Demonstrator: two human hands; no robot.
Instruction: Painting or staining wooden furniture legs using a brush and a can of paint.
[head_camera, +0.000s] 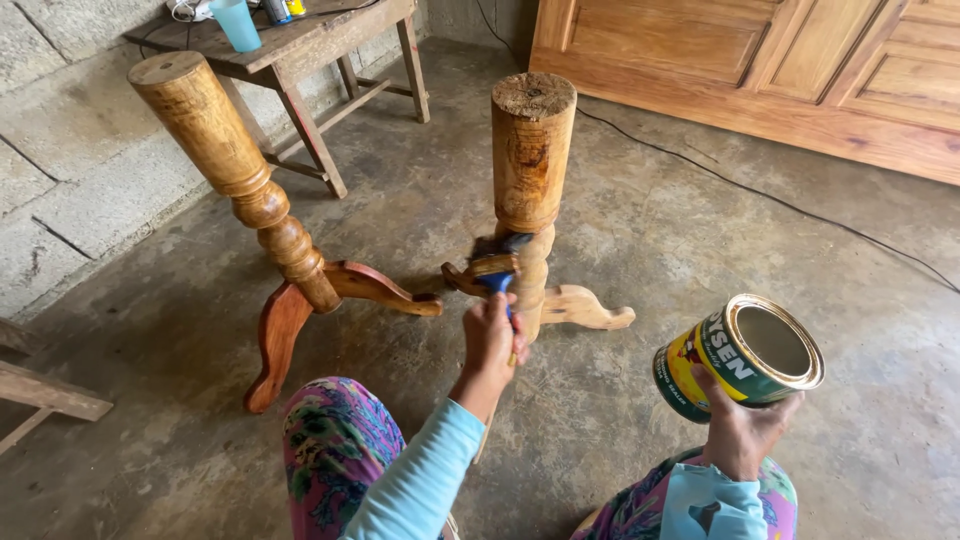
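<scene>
the right hand (738, 432) grips an open can (740, 356) from below, tilted; its contents can't be seen. the left hand (492, 340) is closed round a blue-handled brush (497, 268), bristles against the pale pedestal (530, 200). a darker pedestal (262, 215) leans nearby; a cable (760, 190) crosses the floor (640, 230) behind, and a cup (238, 24) stands on a bench (300, 50).

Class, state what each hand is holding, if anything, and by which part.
The left hand grips a paintbrush by its blue handle; the right hand holds an open tin can from beneath, by its side wall.
</scene>
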